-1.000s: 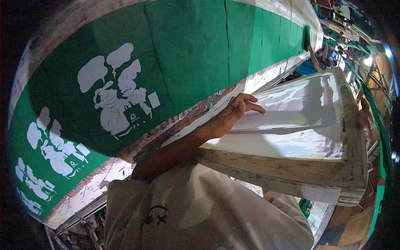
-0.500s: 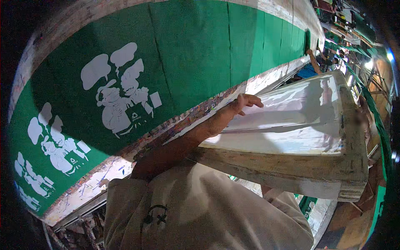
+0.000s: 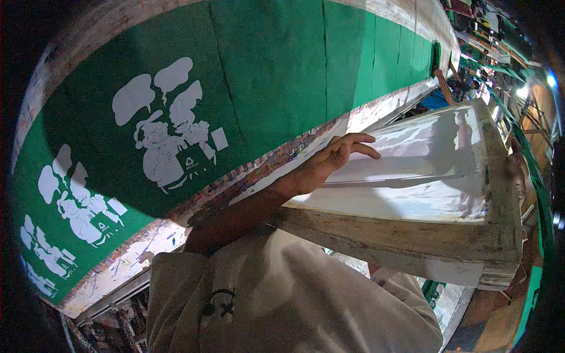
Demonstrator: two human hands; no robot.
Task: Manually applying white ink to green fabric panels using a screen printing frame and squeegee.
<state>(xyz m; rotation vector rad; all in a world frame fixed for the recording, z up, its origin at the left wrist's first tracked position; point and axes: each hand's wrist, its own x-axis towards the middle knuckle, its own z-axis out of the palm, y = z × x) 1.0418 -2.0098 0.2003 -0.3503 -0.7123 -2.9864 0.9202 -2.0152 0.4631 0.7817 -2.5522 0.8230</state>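
While left hand (image 3: 329, 162) grips wooden screen frame (image 3: 412, 235), white-printed green cloth (image 3: 265, 76) lies beside

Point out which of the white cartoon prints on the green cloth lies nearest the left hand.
The largest, uppermost white print: it lies closest to the left hand gripping the wooden screen frame. The other prints trail off toward the lower left.

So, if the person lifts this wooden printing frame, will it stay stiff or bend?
Probably stiff: the wooden frame has thick rails joined at the corners. The white mesh looks thin and likely fragile. The left hand grips one rail, so it may tip.
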